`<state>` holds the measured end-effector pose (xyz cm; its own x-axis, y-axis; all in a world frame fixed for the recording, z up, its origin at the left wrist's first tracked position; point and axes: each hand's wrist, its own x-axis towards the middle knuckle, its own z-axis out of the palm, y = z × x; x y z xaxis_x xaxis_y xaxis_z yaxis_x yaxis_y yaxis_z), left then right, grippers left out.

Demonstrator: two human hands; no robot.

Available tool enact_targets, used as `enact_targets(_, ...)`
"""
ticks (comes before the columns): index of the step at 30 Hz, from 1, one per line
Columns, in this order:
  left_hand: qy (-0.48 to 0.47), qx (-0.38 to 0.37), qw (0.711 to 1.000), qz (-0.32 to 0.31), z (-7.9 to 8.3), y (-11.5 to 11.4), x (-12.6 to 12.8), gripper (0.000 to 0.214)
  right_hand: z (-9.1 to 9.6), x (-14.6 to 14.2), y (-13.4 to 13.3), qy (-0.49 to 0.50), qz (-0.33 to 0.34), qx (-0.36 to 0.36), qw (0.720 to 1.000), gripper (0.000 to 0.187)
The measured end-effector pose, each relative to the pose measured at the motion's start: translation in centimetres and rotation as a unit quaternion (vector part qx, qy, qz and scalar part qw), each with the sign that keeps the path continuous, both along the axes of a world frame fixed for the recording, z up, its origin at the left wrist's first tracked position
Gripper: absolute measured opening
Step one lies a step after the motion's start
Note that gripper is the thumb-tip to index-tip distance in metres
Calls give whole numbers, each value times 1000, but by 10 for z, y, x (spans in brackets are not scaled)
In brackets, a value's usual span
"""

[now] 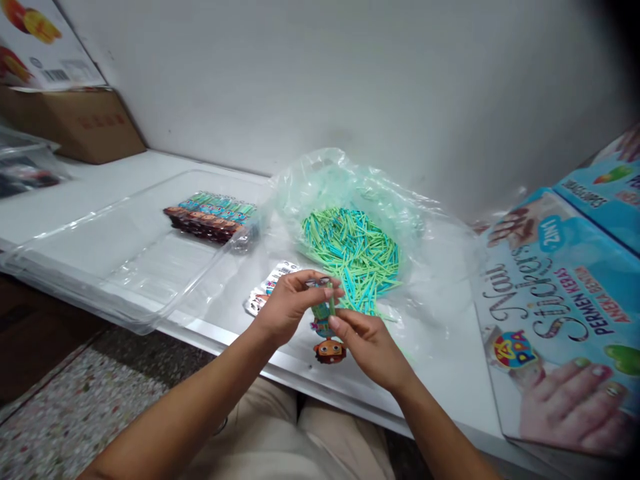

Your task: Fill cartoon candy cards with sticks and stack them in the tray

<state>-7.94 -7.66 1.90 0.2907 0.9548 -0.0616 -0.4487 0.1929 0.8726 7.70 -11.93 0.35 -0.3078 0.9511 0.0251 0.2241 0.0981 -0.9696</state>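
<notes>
Between my hands, over the table's front edge, is a small cartoon-character packet (327,350), its printed head pointing down towards me. My left hand (293,300) is closed on the packet's upper end. My right hand (367,343) pinches a thin green stick (331,303) against the packet, thumb and fingers together. Just behind my hands, a heap of green and blue sticks (353,250) spills from an open clear plastic bag (320,170). Beside my left hand lie flat printed packets (273,283), partly hidden by that hand.
A clear plastic tray (140,267) at the left holds a stack of filled character packets (210,217). Blue printed cartons (555,313) stand at the right. A brown cardboard box (90,123) and another clear container (30,163) are at the far left, near the wall.
</notes>
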Motion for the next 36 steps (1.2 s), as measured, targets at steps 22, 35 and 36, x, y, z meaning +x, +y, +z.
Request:
enact_targets(22, 62, 58, 996, 39, 3, -2, -2, 18, -14, -6, 1, 33, -71, -18, 997, 22)
enact_targets(35, 269, 233, 892, 280, 82, 72, -95, 19, -7, 4, 10, 65, -116, -48, 990, 33)
enact_targets(36, 331, 208, 861, 326, 86, 91, -112, 23, -10, 7, 11, 59, -120, -51, 990, 33)
